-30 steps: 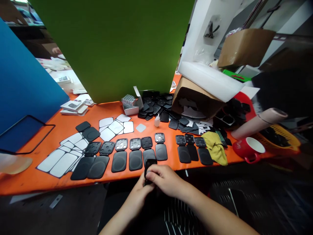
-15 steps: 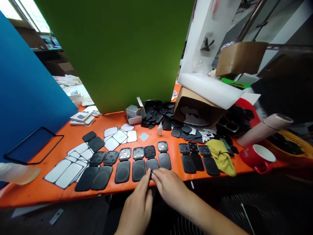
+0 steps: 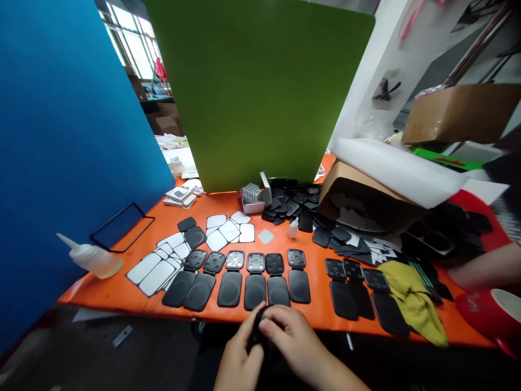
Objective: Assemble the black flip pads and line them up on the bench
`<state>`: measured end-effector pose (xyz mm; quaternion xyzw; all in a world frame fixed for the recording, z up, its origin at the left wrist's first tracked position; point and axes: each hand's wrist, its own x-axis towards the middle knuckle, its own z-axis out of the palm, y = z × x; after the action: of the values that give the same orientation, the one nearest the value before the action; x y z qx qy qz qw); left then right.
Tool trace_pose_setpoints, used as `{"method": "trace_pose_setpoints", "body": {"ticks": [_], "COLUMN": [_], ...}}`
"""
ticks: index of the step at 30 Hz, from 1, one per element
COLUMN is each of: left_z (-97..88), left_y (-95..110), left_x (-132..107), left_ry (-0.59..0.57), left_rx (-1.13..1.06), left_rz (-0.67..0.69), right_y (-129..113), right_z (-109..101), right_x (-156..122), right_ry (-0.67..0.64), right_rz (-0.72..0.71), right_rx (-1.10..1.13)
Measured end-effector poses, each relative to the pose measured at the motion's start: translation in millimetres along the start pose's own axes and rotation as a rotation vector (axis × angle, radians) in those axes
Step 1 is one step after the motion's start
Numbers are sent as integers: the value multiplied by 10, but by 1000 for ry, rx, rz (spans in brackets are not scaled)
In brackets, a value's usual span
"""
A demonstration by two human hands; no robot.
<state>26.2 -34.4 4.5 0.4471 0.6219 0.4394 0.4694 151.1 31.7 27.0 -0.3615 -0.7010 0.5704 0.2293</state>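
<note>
My left hand and my right hand meet at the bottom middle, just below the near edge of the orange table. Both are closed around a small black plastic piece, which the fingers mostly hide. Directly beyond them lies a row of black oval pads with square lens frames. A second group of three such sets lies to the right.
White sticker sheets lie at the left beside a squeeze bottle. A pile of black parts, a small white bottle and a cardboard box stand at the back. A yellow cloth and red mug sit right. Green and blue boards stand behind.
The view has swung left and up. My hands drew back from the table edge and closed together on the black piece again; half a second ago they lay flat by the pads.
</note>
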Motion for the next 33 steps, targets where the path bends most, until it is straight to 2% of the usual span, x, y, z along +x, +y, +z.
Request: {"method": "trace_pose_setpoints", "body": {"ticks": [3, 5, 7, 9, 12, 16, 19, 23, 26, 28, 31, 33], "left_z": [-73, -132, -183, -221, -272, -373, -447, -458, -418, -397, -394, -398], "left_y": [32, 86, 132, 147, 107, 35, 19, -8, -29, -18, 37, 78], "left_x": [71, 101, 99, 63, -22, -121, -170, -227, -241, -215, -131, -77], "left_ry": [78, 75, 54, 56, 53, -60, -135, -137, -148, -122, 116, 268], "left_rx": [-310, -367, -308, -144, 191, 546, 694, 713, 605, 480, 244, 132], "left_rz": [-159, -182, -149, -75, 123, 447, 582, 631, 584, 452, 113, -45], "right_y": [-80, -104, -113, -120, -132, -126, -79, 2, 37, 34, -20, -72], "right_z": [17, 17, 13, 10, 7, -1, 10, 83, 142, 160, 150, 137], "right_x": [66, 99, 111, 104, 63, -31, -93, -115, -105, -93, -65, -39], "right_ry": [-65, -43, -36, -41, -50, -135, -229, -211, -188, -184, -180, -189], "right_rz": [29, 74, 88, 96, 127, 185, 370, 484, 502, 469, 409, 400], "right_rx": [92, 106, 75, 42, 39, 201, 458, 583, 577, 610, 714, 698]}}
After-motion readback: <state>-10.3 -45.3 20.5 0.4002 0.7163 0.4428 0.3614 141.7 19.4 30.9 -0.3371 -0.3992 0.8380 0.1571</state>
